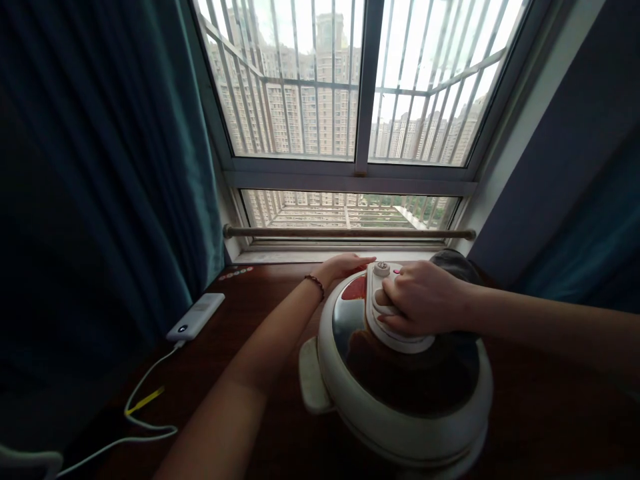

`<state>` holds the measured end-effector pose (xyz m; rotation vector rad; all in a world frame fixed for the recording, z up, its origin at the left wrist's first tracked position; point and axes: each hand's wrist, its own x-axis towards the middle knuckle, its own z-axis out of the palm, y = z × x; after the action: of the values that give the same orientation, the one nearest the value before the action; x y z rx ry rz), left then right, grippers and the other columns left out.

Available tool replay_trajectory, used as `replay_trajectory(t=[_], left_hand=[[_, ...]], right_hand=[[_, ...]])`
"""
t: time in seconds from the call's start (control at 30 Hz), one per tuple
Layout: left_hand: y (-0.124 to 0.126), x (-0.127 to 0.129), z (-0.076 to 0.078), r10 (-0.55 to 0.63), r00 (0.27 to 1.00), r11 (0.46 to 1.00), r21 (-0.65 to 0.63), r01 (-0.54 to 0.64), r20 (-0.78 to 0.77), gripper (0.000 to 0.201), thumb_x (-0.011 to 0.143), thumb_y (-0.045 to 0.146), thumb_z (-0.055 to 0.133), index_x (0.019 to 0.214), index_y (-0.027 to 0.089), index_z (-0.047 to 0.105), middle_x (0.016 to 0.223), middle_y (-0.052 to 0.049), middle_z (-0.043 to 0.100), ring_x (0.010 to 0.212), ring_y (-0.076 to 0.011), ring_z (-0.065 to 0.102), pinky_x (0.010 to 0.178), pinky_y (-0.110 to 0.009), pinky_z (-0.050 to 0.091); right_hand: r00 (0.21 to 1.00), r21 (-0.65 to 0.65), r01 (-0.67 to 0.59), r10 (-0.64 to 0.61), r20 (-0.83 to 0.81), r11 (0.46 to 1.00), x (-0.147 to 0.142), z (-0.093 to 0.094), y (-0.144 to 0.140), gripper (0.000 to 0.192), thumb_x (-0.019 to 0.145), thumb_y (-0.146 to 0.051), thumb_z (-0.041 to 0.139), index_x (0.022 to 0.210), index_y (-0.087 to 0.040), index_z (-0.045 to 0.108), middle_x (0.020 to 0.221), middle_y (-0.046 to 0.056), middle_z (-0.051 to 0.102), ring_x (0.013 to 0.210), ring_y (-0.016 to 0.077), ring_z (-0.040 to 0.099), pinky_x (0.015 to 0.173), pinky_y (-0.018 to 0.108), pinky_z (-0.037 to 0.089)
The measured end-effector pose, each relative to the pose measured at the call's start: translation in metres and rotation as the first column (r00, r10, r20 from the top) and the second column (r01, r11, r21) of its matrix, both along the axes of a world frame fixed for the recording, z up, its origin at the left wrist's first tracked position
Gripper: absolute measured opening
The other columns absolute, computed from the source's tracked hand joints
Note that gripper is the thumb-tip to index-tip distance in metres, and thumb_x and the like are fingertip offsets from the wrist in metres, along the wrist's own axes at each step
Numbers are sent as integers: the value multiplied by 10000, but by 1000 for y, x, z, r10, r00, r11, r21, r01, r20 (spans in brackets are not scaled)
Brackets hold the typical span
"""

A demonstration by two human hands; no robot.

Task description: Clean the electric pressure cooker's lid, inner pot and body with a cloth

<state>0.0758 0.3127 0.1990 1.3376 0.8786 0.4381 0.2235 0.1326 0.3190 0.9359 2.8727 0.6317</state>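
A white electric pressure cooker point(333, 407) with a dark glossy lid top stands on the dark wooden surface in front of me. Closed around the raised handle on the lid is my right hand point(425, 300), reaching in from the right. A round valve knob point(382, 269) sits on the lid just beyond that grip. My left hand point(345, 265), with a braided bracelet at the wrist, reaches to the cooker's far left side. Its visible fingers are stretched out along the rim, and part of the hand is hidden behind the lid. The cooker's side handle point(313, 377) juts out at left.
A white power bank point(197, 317) lies at left with a white cable point(150, 367) and yellow tie point(146, 400). A dark rounded object point(455, 265) is partly hidden behind the right forearm. Ahead are a rail point(350, 233) and barred window; blue curtains point(195, 167) hang at the sides.
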Motion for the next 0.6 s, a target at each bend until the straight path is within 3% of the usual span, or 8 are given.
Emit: replay_trajectory(t=[0.23, 0.37, 0.43, 0.5, 0.6], left_hand=[[15, 16, -5, -83, 995, 989, -129, 76, -50, 271, 705, 366, 659, 673, 100, 613, 575, -62, 642, 512, -176, 570, 529, -313, 465], [20, 19, -12, -120, 993, 980, -162, 117, -14, 230, 673, 310, 693, 730, 96, 630, 587, -55, 647, 567, -191, 601, 604, -327, 492], [21, 16, -14, -118, 993, 981, -154, 118, 14, 228, 659, 293, 710, 735, 91, 635, 582, -56, 647, 565, -184, 601, 613, -318, 494], [20, 8, -16, -110, 993, 983, -144, 116, 48, 242, 656, 297, 716, 734, 81, 641, 610, -74, 658, 576, -181, 606, 620, -312, 495], [14, -7, -18, -103, 988, 985, -126, 118, 118, 277, 686, 334, 695, 758, 70, 654, 700, -110, 680, 626, -183, 621, 637, -303, 496]], right_hand=[[996, -39, 55, -58, -70, 998, 0, -2, -5, 542, 812, -610, 366, 723, -151, 639, 656, 102, 617, 587, 186, 528, 525, 275, 251], [967, -249, 74, -130, -220, 966, 18, 12, 9, 609, 786, -674, 369, 831, -158, 691, 674, 79, 638, 587, 163, 532, 529, 266, 287], [896, -406, 90, -252, -365, 909, 42, 19, 35, 568, 806, -626, 393, 917, -162, 701, 688, 58, 651, 608, 144, 542, 547, 249, 321], [781, -545, 146, -434, -448, 826, 71, 19, 71, 542, 790, -593, 447, 883, -133, 718, 651, 50, 648, 605, 136, 543, 554, 235, 349], [718, -741, 186, -605, -346, 645, 105, -3, 127, 452, 672, -539, 618, 770, -114, 735, 640, 51, 655, 621, 140, 553, 591, 223, 396]])
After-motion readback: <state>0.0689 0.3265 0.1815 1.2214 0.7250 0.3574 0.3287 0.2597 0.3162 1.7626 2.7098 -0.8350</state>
